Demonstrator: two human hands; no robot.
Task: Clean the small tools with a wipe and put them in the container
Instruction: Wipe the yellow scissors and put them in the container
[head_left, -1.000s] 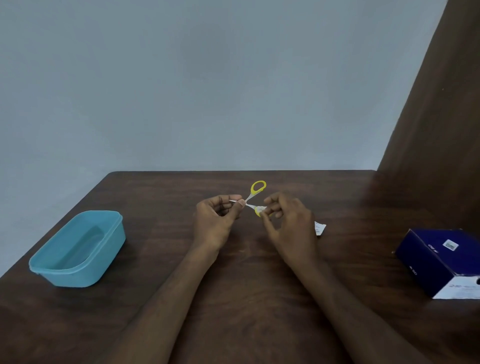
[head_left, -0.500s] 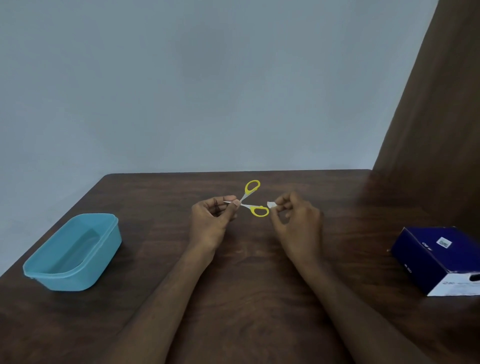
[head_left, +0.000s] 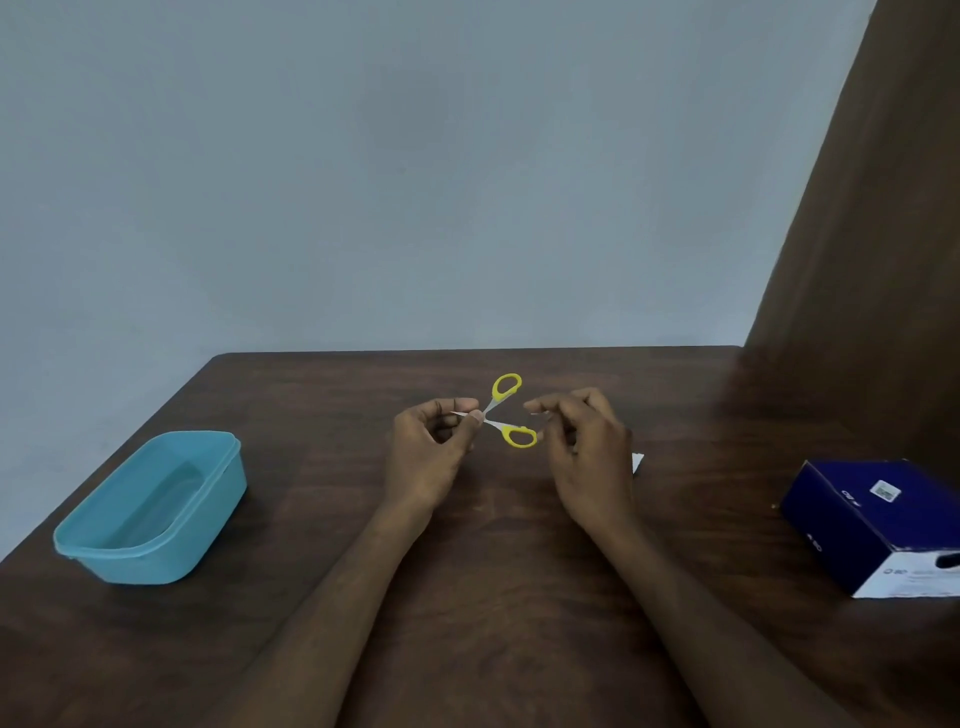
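Note:
Small scissors with yellow handles (head_left: 511, 415) are held above the middle of the dark wooden table (head_left: 498, 597). My left hand (head_left: 431, 452) pinches them by the metal blades, and the two handle loops are spread apart, pointing away and to the right. My right hand (head_left: 587, 452) is just right of the lower loop, its fingers pinched on a small white wipe (head_left: 536, 413) of which only a sliver shows. The empty light blue plastic container (head_left: 156, 564) stands on the table at the left, well apart from both hands.
A dark blue cardboard box (head_left: 872, 525) with a white end lies at the right edge. A scrap of white packet (head_left: 638, 461) peeks out from behind my right hand. A brown panel rises at the right, a grey wall behind the table.
My right hand has drawn away from the lower yellow loop to the right with the wipe. My left hand keeps its grip on the blades.

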